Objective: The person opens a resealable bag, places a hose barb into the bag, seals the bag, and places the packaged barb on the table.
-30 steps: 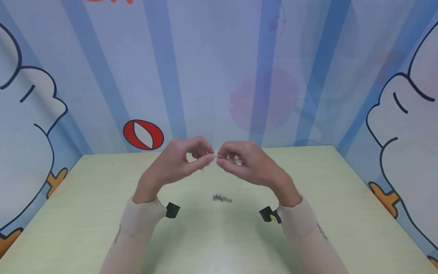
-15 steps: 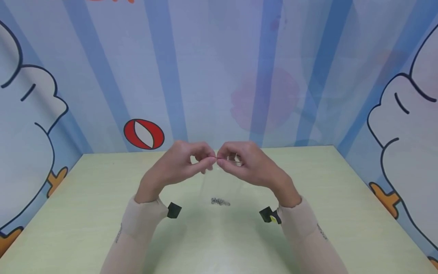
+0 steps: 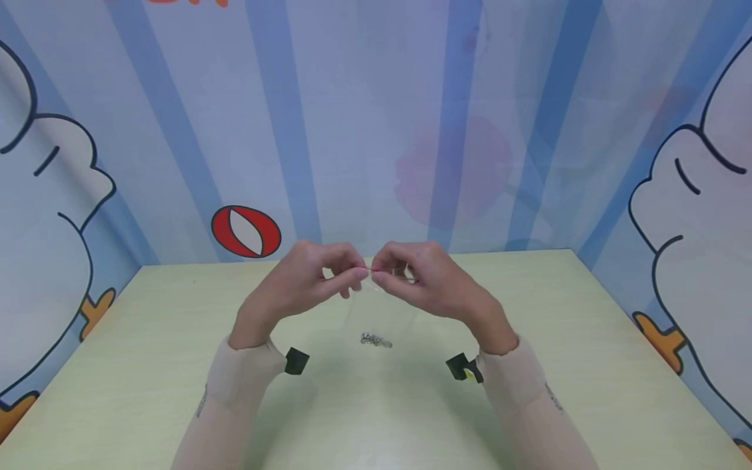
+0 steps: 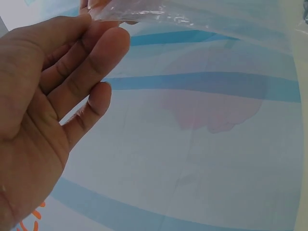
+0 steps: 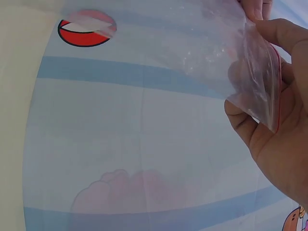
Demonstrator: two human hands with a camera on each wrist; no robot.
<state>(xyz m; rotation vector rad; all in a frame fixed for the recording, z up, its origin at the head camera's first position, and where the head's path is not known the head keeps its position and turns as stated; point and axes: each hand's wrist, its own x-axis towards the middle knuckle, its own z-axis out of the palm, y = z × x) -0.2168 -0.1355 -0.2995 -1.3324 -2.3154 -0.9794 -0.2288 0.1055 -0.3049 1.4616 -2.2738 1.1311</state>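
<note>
A clear zip-lock bag [image 3: 382, 312] hangs between my hands, over the table. Along its top edge runs a thin red seal line [image 5: 279, 91], seen in the right wrist view. Small shiny metal pieces [image 3: 376, 340] lie gathered at the bag's bottom; their exact kind is too small to tell. My left hand [image 3: 302, 281] pinches the top edge between thumb and index finger, with the other fingers loose below. Close beside it, my right hand [image 3: 431, 281] pinches the same edge, the bag's corner lying across its palm side. Fingertips of both hands nearly meet.
The pale green table [image 3: 194, 365] spreads under both arms. Behind it stands a blue striped wall [image 3: 364, 130] with a printed red and white ball [image 3: 247, 231]. Black blocks [image 3: 296, 361] sit at the sleeve cuffs.
My left hand has dropped slightly, its thumb and index fingertip shifting along the bag's edge. The metal pieces have swung a little to the left. The right hand is almost still.
</note>
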